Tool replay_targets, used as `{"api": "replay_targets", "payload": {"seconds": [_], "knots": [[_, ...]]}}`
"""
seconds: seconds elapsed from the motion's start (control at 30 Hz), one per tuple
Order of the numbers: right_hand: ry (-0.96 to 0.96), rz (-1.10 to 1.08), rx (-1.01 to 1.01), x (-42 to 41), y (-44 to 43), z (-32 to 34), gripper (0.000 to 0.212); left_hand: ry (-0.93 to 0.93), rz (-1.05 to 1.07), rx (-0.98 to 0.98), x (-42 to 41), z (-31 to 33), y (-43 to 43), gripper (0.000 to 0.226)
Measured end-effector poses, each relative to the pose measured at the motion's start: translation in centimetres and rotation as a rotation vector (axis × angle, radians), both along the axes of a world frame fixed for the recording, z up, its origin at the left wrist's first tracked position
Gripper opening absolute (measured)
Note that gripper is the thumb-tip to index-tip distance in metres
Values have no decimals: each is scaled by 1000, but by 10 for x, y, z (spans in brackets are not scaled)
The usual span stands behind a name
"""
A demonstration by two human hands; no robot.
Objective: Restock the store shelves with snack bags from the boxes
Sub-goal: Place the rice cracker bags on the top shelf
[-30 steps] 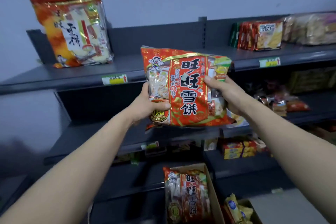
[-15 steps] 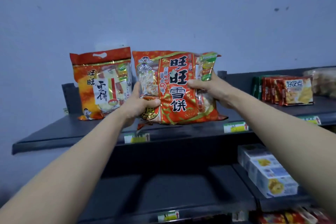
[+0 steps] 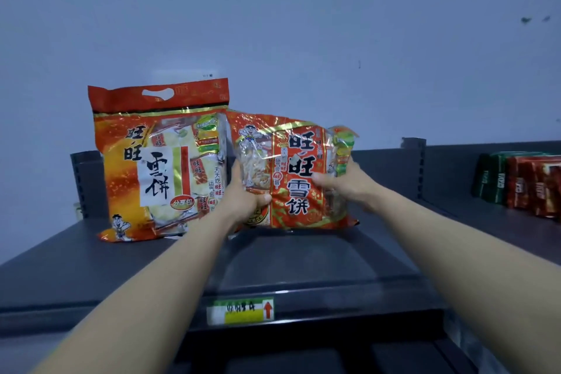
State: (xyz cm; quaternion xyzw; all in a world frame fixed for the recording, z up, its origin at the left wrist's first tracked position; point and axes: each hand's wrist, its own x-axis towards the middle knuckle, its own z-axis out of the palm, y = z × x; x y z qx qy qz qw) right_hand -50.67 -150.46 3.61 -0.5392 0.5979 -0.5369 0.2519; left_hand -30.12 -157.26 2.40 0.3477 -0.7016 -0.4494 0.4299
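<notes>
A red snack bag [image 3: 299, 179] with large black characters stands on the dark top shelf [image 3: 303, 261], its lower edge touching the shelf board. My left hand [image 3: 246, 194] grips its left side, thumb across the front. My right hand [image 3: 346, 182] grips its right side, fingers curled over the front. Directly left of it, touching, stands a taller orange-red snack bag [image 3: 161, 161] with a handle cut-out, upright against the back.
A green and yellow price label [image 3: 241, 311] sits on the shelf's front edge. Red and green packets [image 3: 522, 182] stand in a row at the far right of the same shelf. Behind is a pale wall [image 3: 303, 39].
Both hands raised the red bag from below the top shelf and carried it back onto the shelf, beside the taller bag. The view tilted up; the lower shelves and box dropped from sight.
</notes>
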Motion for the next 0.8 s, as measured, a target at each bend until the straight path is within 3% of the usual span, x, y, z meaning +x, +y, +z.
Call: {"api": "replay_targets", "payload": {"seconds": [0.07,0.27,0.5,0.67,0.8], "knots": [[38,-40,129,-3,-15,-14,102,-5,-10,20,-6,-13,-15,96],[67,-122,136,-11,-49,-23,83,59,17,16,-20,-20,-51,93],[173,-232,60,-18,-82,-34,70,-25,102,-5,-31,-21,-81,95],[203,-276,75,-19,-86,-38,97,-117,136,44,-34,-19,-87,88],[228,-305,128,-29,-89,-45,109,-226,219,59,-35,-16,-80,99]]}}
